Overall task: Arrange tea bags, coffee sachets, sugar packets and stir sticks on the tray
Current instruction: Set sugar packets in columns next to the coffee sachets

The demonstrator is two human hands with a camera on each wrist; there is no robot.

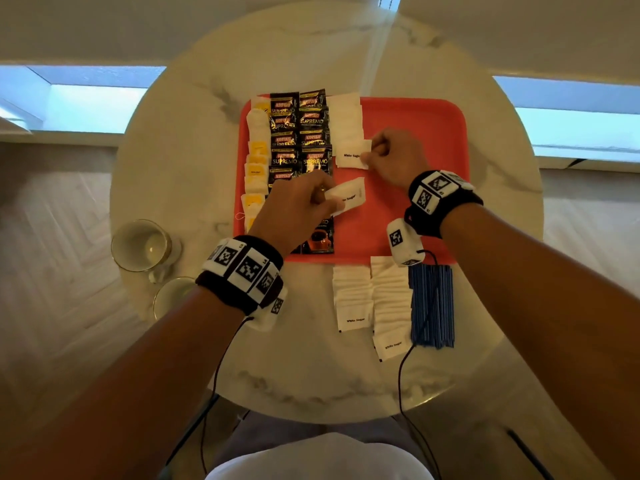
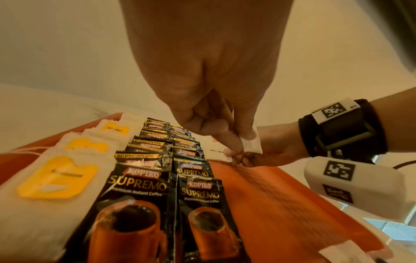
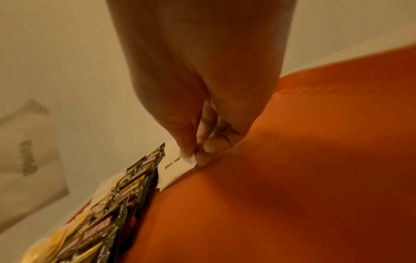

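The right hand [image 1: 391,157] pinches a white paper sugar packet [image 1: 351,157] lying crosswise just left of it on the red plastic tray [image 1: 433,133]; the left hand [image 1: 294,206] pinches another white sugar packet [image 1: 348,197], nearer the person.

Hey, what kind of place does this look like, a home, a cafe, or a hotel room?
Probably a hotel room or a home, though that's uncertain: a round marble table holds a red tray of coffee sachets, two cups, with wood flooring below.
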